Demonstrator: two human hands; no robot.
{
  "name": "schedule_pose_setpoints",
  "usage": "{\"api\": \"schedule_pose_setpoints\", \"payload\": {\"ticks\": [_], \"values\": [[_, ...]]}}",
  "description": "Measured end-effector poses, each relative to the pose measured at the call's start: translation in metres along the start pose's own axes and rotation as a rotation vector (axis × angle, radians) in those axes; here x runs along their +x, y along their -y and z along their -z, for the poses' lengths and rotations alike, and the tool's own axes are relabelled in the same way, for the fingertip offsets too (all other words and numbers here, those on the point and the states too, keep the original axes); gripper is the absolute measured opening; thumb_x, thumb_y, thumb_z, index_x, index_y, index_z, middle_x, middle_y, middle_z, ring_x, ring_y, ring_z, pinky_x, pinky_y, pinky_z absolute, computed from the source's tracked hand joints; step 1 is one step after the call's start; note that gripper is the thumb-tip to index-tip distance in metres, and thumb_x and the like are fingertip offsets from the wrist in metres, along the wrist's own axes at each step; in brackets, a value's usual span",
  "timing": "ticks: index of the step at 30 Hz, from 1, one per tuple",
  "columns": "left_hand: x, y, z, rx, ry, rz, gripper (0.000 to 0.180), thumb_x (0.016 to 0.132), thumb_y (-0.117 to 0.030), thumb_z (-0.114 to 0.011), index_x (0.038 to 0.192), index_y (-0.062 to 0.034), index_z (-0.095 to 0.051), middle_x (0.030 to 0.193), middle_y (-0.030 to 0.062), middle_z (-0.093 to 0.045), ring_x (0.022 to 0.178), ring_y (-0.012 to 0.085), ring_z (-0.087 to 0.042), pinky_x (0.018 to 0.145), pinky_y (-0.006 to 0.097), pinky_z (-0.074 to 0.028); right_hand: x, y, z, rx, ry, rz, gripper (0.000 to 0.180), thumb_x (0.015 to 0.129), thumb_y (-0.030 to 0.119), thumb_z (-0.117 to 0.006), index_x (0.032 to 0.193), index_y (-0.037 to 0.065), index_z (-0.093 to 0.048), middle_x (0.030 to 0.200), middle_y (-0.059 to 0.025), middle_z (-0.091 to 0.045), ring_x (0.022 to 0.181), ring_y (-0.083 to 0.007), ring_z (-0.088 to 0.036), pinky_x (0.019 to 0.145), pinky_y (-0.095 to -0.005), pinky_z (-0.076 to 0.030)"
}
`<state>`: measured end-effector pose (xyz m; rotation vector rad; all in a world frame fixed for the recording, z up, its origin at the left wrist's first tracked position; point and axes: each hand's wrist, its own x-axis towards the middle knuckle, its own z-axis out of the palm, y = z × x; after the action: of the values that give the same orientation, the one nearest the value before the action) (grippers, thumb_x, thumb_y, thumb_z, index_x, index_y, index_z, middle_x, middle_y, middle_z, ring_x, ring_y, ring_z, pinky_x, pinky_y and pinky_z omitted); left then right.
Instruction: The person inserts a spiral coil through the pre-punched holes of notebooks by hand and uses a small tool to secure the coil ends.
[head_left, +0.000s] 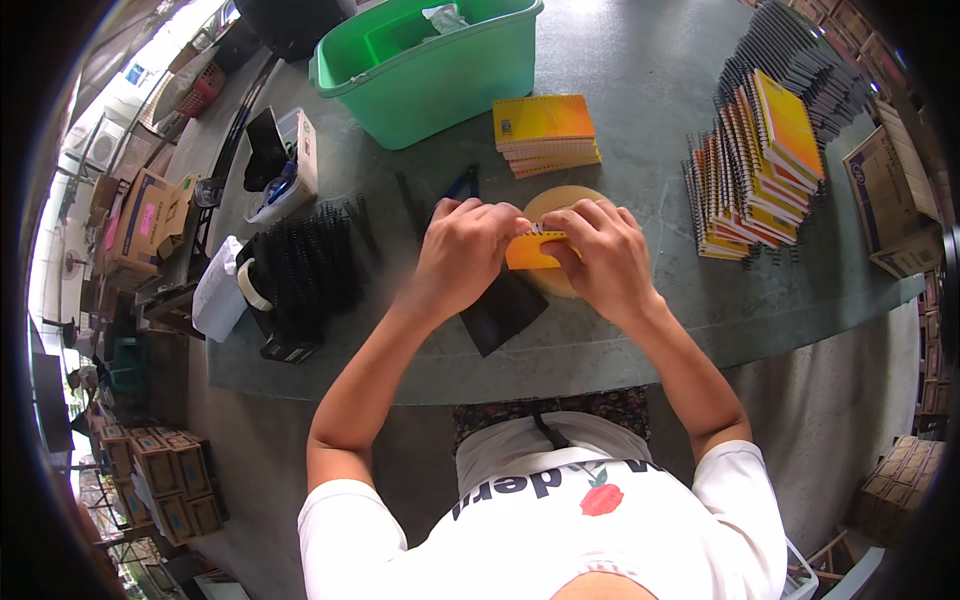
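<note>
Between my two hands is a small yellow-orange notebook (533, 254), its punched upper edge toward the far side. My left hand (468, 245) pinches the left end of that edge. My right hand (603, 250) grips the right side, thumb bent over the cover and fingers along the top. A dark line of what looks like binding wire shows at the edge, partly hidden by my fingers. Beneath lies a round tan disc (563, 291). A black sheet (503, 313) rests on the table close to my left wrist.
Beyond my hands stands a stack of yellow notebooks (545, 120), with a green tub (430, 85) behind it. Spiral-bound notebooks (755, 175) are piled at the right, near a cardboard box (893, 195). Black binding coils (310, 260) and a white bin (301, 165) sit at the left.
</note>
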<state>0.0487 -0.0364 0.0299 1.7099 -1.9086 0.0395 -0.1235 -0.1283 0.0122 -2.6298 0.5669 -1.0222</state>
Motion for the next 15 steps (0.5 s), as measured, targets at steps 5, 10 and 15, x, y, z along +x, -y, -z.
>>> {"api": "schedule_pose_setpoints", "payload": {"ticks": [5, 10, 15], "values": [[0.006, -0.013, -0.002, -0.117, -0.132, -0.053, 0.017, 0.082, -0.011, -0.067, 0.096, -0.0063, -0.061, 0.079, 0.0062, -0.062, 0.078, 0.0244, -0.06, 0.077, 0.035, -0.043, 0.001, 0.002, -0.002, 0.011, -0.043, -0.014, 0.018, 0.076, 0.013, -0.069, 0.093, 0.013, -0.064, 0.086, -0.0014, -0.06, 0.085, -0.0218, -0.059, 0.075, -0.0367, -0.042], [0.006, -0.003, -0.001, -0.069, -0.086, -0.061, 0.017, 0.08, -0.01, -0.068, 0.094, -0.0059, -0.06, 0.087, 0.0084, -0.062, 0.084, 0.0251, -0.059, 0.077, 0.036, -0.043, 0.001, 0.001, -0.001, 0.026, -0.041, -0.017, 0.015, 0.076, 0.013, -0.069, 0.091, 0.014, -0.065, 0.085, -0.0012, -0.06, 0.085, -0.0218, -0.059, 0.075, -0.0369, -0.042], [0.006, 0.002, 0.004, -0.08, 0.137, 0.098, 0.014, 0.08, -0.01, -0.067, 0.092, -0.0059, -0.06, 0.085, 0.0079, -0.062, 0.083, 0.0258, -0.06, 0.078, 0.037, -0.043, 0.002, 0.001, -0.003, 0.024, -0.055, -0.016, 0.015, 0.076, 0.013, -0.069, 0.09, 0.014, -0.065, 0.084, -0.0013, -0.059, 0.084, -0.0221, -0.059, 0.074, -0.0367, -0.042]]}}
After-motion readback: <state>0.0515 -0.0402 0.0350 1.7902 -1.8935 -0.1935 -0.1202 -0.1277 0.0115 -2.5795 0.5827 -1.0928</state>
